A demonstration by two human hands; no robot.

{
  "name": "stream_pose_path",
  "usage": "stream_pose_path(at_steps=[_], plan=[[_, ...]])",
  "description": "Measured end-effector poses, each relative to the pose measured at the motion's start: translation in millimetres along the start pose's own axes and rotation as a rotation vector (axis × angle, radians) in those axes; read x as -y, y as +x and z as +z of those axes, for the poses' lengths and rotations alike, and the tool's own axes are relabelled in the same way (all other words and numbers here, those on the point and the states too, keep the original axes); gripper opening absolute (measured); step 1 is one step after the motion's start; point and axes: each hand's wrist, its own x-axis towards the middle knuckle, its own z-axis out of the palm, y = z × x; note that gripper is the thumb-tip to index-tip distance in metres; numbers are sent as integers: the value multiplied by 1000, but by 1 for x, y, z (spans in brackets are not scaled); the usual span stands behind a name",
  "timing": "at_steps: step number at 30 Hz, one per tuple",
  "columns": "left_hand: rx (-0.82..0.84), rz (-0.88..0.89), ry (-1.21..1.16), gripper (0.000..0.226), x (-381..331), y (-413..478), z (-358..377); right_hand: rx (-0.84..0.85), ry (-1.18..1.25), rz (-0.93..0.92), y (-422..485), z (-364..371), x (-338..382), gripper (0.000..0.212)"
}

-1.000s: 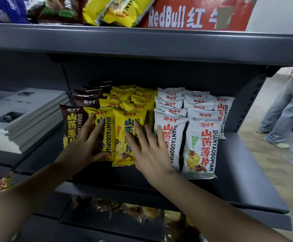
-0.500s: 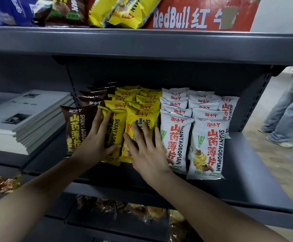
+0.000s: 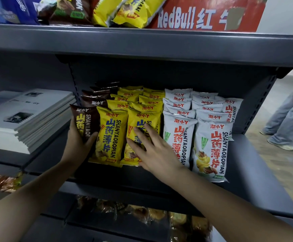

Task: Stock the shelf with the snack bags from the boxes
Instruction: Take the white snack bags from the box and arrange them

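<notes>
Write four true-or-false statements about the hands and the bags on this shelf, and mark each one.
1. The white bags stand right of the yellow bags. True.
2. The left hand grips the front brown bag. True.
3. The right hand pinches a white bag. False: its straight fingers rest on a front yellow bag.
4. The stack of booklets lies right of the bags. False: it lies to their left.

Brown bag (image 3: 85, 122), yellow bags (image 3: 111, 135), white bags (image 3: 212, 147): "淘小Y" across the top, "山药薄片" and "SHANYAOBOPIAN" down the front.
Red box (image 3: 203, 7): "RedBull 红", next character partly covered by tape.
</notes>
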Motion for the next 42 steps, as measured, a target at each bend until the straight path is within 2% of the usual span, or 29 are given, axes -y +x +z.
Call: stream_pose_path(at_steps=[3,6,8,10,11,15,19,22,24,26,28,33,35,39,42], plan=[[-12,-8,27,79,1,0,-1,19,-4,13,-1,-4,1,88],[-70,53,282,87,-9,-17,-8,-3,-2,53,-9,-14,2,88],[-8,290,588,93,-11,-32,-11,-19,-5,83,-19,-19,-1,89],[130,550,896,87,-4,-39,-14,-11,-7,112,-32,-22,-10,91],[189,602,996,82,-1,-39,-15,8,-13,116,-38,-23,-16,91],[320,482,1141,77,-5,-34,-11,98,-14,99,-52,-17,-37,79],[389,426,1130,82,-12,-33,-10,126,26,81,-52,-15,-40,73],[299,466,1015,82,-21,-42,-10,66,71,110,-54,-27,-35,69],[196,512,830,72,-40,-55,-4,-32,138,144,-63,-43,-31,58],[113,659,645,51,-68,-75,8,-133,232,162,-82,-63,-26,46],[99,812,509,34,-94,-103,25,-169,320,176,-116,-82,-19,38],[386,1018,292,26,-122,-201,82,-68,509,179,-231,-105,0,35],[510,1028,261,23,-118,-241,105,9,549,192,-274,-97,7,24],[832,941,293,19,-98,-310,152,295,711,317,-344,-76,16,28],[1126,726,450,27,-82,-347,183,506,705,383,-372,-58,25,31]])
